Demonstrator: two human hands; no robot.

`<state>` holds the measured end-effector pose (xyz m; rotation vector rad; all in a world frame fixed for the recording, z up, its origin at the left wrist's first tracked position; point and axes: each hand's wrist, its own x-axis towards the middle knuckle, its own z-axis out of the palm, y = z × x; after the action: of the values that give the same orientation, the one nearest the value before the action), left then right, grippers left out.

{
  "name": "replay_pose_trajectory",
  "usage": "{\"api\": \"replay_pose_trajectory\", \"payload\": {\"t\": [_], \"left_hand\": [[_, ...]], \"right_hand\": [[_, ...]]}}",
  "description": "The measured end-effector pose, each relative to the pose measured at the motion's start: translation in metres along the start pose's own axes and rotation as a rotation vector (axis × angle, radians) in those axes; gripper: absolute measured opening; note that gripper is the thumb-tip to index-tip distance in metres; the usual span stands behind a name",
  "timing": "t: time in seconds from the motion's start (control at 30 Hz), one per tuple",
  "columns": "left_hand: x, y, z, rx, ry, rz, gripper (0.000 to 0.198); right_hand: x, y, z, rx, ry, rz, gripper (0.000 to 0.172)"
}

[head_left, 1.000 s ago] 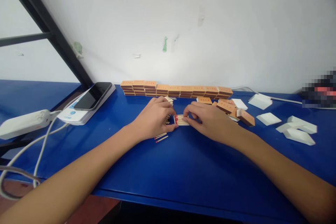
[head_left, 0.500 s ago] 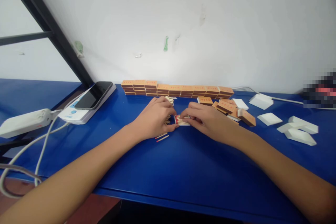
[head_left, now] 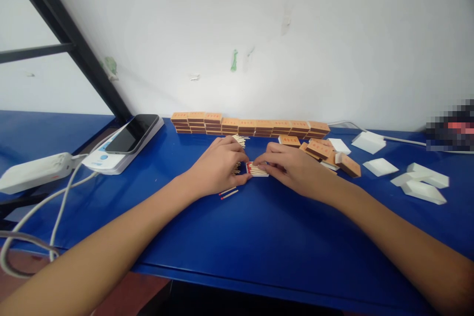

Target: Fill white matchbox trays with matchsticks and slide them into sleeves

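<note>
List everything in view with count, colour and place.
Filled tray: one, white, between the hands
Matches: many, pale with red tips, in the tray, two before the left hand, more behind it
Stacked matchboxes: nine stacks, orange and brown, along the wall
Loose matchboxes: several, orange and brown, beyond the right hand
Other trays: several, white, right
Phone: one, black, on the white box
White box: one, left
White block: one, far left
Cables: several, pale, mostly left
Frame: one, black, left
Pixelated item: dark and red, right edge
Wall: white, back
Table: blue
Left hand, right hand: bare, at the filled tray
</note>
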<state>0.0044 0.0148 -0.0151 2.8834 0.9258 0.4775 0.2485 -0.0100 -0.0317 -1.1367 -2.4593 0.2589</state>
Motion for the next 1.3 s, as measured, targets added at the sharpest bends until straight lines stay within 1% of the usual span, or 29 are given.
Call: {"api": "replay_pose_trajectory", "payload": {"t": [0.2, 0.37, 0.7, 0.93, 1.07, 1.17, 1.23, 1.3], "left_hand": [[-0.001, 0.000, 0.000, -0.003, -0.004, -0.004, 0.032], [-0.001, 0.000, 0.001, -0.001, -0.004, -0.011, 0.032], [0.000, 0.000, 0.001, 0.000, -0.002, -0.001, 0.032], [0.000, -0.001, 0.002, -0.002, 0.000, -0.007, 0.032], [-0.001, 0.000, 0.001, -0.003, -0.005, -0.007, 0.032], [-0.001, 0.002, 0.000, -0.006, -0.009, -0.010, 0.034], [-0.001, 0.003, -0.001, -0.012, -0.015, -0.020, 0.037], [-0.001, 0.003, -0.001, -0.012, -0.017, -0.026, 0.040]], "right_hand": [[0.000, 0.001, 0.001, 0.003, 0.019, -0.022, 0.030], [0.000, -0.001, 0.000, 0.011, 0.018, 0.017, 0.029], [0.000, -0.003, 0.001, 0.041, 0.016, 0.012, 0.029], [0.000, -0.003, 0.001, 0.020, 0.003, 0.032, 0.026], [0.000, -0.004, 0.003, 0.015, 0.022, 0.026, 0.027], [0.002, -0.002, -0.005, -0.014, 0.037, 0.021, 0.027], [0.003, 0.005, -0.020, -0.062, 0.079, 0.059, 0.027], [0.002, 0.018, -0.041, -0.147, 0.140, 0.156, 0.028]]}}
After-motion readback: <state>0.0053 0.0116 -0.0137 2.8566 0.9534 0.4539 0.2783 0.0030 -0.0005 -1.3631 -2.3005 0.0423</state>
